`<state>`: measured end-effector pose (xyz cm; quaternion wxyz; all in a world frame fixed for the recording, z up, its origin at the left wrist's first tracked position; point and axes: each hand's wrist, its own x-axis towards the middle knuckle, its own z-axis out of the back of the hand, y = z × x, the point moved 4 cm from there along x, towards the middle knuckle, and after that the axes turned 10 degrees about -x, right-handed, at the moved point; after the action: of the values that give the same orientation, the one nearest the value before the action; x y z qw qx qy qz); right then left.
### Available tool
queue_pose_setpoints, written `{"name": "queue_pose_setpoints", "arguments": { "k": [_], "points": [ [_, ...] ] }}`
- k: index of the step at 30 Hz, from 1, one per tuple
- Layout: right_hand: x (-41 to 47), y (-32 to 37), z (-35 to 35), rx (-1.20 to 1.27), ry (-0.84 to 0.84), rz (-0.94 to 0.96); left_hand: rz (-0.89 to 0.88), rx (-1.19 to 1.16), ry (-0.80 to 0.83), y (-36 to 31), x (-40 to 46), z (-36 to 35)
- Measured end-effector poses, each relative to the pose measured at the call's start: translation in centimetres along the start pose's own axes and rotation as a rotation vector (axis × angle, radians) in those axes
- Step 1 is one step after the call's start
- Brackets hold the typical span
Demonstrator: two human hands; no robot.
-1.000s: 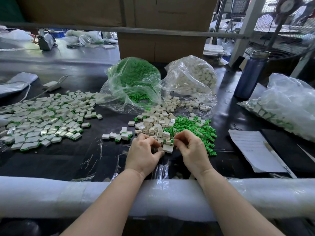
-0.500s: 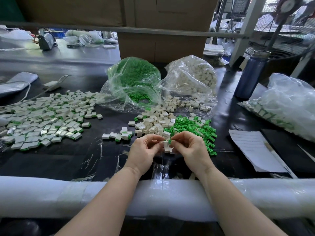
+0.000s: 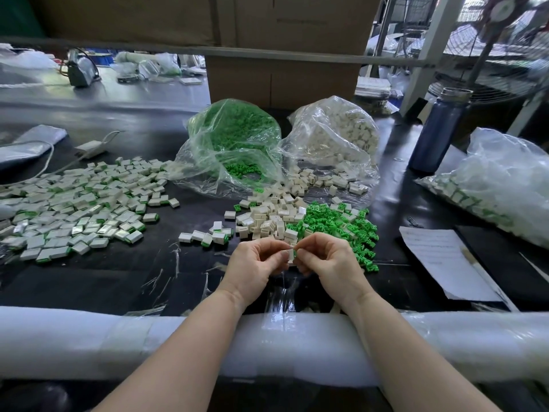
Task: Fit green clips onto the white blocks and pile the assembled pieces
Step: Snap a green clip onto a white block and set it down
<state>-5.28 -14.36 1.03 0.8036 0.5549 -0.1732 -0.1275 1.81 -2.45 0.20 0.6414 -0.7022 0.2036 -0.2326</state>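
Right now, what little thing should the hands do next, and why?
Probably press the green clip fully into the white block. Both hands, left hand and right hand, pinch the pair together, and the clip seems only partly seated.

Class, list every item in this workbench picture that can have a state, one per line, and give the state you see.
Left hand: pinching the white block.
Right hand: pinching at the same block.
White block: held between both hands, above the table.
Green-clip bag: open, clips spilling out.
White-block bag: open, blocks spilling out.
Assembled pieces: spread out at left.
Bottle: upright, capped.
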Motion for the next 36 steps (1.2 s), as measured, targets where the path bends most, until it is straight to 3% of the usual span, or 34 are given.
{"name": "queue_pose_setpoints", "arguments": {
  "k": [23, 28, 36],
  "points": [
    [0.17, -0.72, -0.21, -0.122, 0.101, 0.017, 0.021, 0.162, 0.113, -0.05, -0.24, -0.46],
    [0.23, -0.60, -0.06, -0.022, 0.052, -0.009, -0.017, 0.126, 0.068, -0.14, -0.20, -0.39],
    [0.39, -0.87, 0.27, 0.062, -0.016, -0.078, -0.146, 0.288, 0.061, -0.34, -0.40, -0.76]
  ]
}}
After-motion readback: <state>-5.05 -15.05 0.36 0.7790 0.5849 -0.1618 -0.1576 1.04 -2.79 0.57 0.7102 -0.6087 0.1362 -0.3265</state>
